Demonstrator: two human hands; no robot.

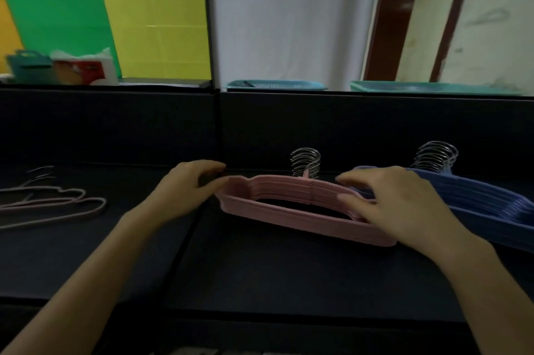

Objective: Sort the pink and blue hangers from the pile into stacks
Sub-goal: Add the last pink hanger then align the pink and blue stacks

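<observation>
- One pink stack [289, 218] lies mid-frame, long axis left-right, hooks [306, 164] toward top.
- Left hand [185, 190] pinches its left end; right hand [396, 204] rests spread on its right end.

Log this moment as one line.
left hand: at pink stack left end | right hand: on pink stack right end | blue stack: right | loose pink hangers: left

Probably workroom or storeroom: black table [260, 276], white curtain [289, 22], teal trays [276, 85], green-yellow paper [156, 33]
</observation>
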